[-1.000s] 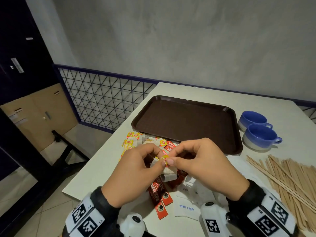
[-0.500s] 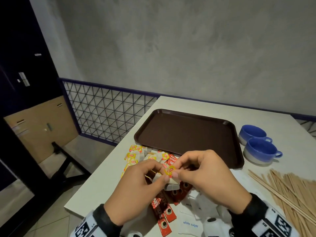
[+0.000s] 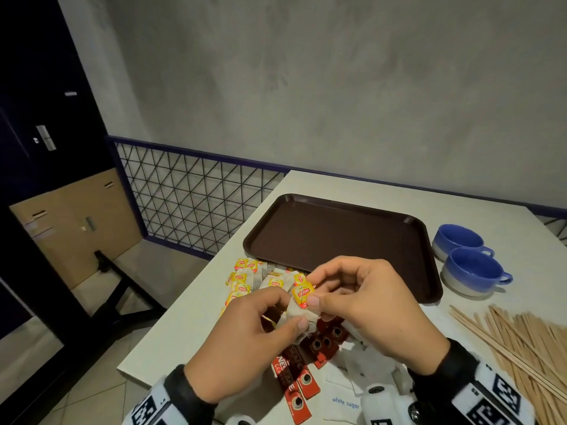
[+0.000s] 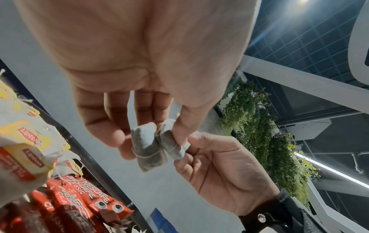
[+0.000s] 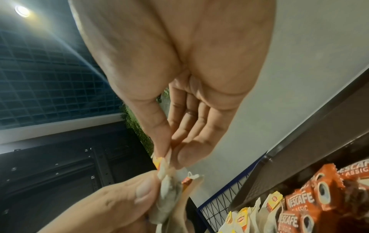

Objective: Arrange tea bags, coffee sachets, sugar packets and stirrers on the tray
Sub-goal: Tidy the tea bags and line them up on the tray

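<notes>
Tea bag (image 3: 299, 314) hangs pinched between both hands: left hand (image 3: 245, 342) grips its pouch, right hand (image 3: 374, 311) its yellow tag. Only the left wrist view shows the pouch as two string-wrapped lobes; the head view alone shows the tray (image 3: 337, 237) beyond them.

Left hand (image 3: 245, 342) and right hand (image 3: 372, 308) hovering together at chest centre, thumbs and forefingers pinching, remaining fingers curling loosely.
</notes>
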The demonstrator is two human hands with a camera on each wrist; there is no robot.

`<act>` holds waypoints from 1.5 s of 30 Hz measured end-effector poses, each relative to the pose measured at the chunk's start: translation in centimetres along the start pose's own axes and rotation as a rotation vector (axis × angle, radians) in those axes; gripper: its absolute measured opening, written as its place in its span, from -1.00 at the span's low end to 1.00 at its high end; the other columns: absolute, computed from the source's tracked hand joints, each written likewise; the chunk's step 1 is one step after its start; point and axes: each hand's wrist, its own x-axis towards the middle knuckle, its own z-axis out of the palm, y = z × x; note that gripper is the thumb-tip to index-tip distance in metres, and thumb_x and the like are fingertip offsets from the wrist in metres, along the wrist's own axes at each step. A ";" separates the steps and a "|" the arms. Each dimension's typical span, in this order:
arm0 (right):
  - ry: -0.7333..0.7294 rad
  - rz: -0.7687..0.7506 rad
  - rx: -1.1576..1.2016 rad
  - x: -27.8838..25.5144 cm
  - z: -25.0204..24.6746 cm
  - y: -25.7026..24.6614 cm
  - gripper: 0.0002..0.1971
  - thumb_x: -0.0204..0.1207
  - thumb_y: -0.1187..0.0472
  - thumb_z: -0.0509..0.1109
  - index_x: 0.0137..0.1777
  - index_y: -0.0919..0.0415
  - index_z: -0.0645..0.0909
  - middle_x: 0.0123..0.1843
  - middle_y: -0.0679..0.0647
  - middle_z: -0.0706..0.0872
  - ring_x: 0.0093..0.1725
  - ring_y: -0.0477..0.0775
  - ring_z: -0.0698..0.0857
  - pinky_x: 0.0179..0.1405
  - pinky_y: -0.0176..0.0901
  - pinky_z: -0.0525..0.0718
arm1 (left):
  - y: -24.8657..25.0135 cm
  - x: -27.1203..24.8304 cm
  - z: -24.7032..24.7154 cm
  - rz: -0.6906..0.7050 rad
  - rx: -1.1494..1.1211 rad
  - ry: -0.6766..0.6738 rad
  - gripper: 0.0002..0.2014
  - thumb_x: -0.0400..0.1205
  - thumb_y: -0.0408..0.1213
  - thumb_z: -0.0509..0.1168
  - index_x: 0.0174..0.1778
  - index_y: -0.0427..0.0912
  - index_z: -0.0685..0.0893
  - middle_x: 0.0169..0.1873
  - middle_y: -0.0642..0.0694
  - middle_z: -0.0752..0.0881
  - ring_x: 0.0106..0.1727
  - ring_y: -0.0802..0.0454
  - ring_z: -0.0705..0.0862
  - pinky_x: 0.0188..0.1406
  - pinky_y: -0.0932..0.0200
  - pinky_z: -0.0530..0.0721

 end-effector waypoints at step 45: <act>-0.033 0.015 -0.113 11.0 -3.1 -2.6 -0.82 0.42 0.54 0.62 -0.07 0.30 0.81 -0.10 0.30 0.85 -0.11 0.26 0.90 -0.09 0.22 0.90 | -2.4 0.0 -2.8 -0.156 -0.123 0.257 -0.76 0.66 -0.30 0.46 -0.09 0.23 0.85 -0.11 0.11 0.85 -0.09 0.06 0.81 -0.23 0.33 0.70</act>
